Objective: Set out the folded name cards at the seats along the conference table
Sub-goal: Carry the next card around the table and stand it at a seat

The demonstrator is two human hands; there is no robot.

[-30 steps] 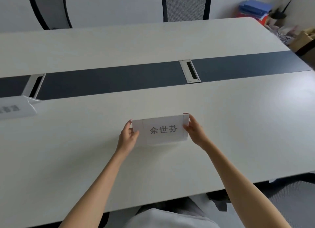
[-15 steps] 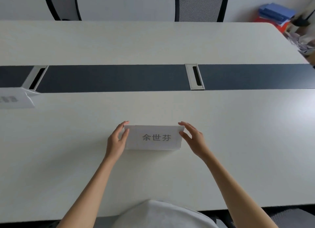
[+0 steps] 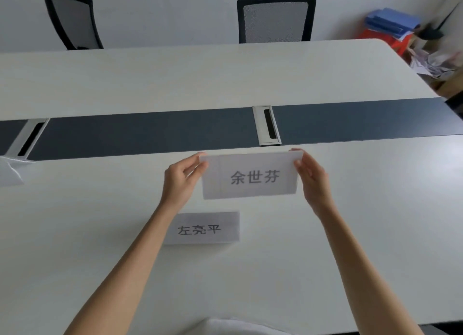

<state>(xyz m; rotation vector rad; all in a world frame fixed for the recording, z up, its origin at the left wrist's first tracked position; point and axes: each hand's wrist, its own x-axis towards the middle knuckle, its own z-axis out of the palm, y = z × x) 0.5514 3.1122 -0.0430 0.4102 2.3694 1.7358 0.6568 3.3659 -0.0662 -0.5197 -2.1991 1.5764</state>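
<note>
Nearest on the table (image 3: 350,234), a second name card (image 3: 204,228) stands. Beyond it, the held name card (image 3: 250,175) is pinched at both short ends by the left hand (image 3: 181,181) and right hand (image 3: 313,181), its long axis running left-right, equally near both, slightly raised.

Probably an office meeting room: long conference table (image 3: 125,84), mesh chairs (image 3: 275,19).

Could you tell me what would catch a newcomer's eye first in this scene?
First, the white name card printed 余世芬, held at its ends by the left hand and right hand near the table's dark centre strip. Nearer the person, a second card, 左亮平, sits on the conference table.
</note>
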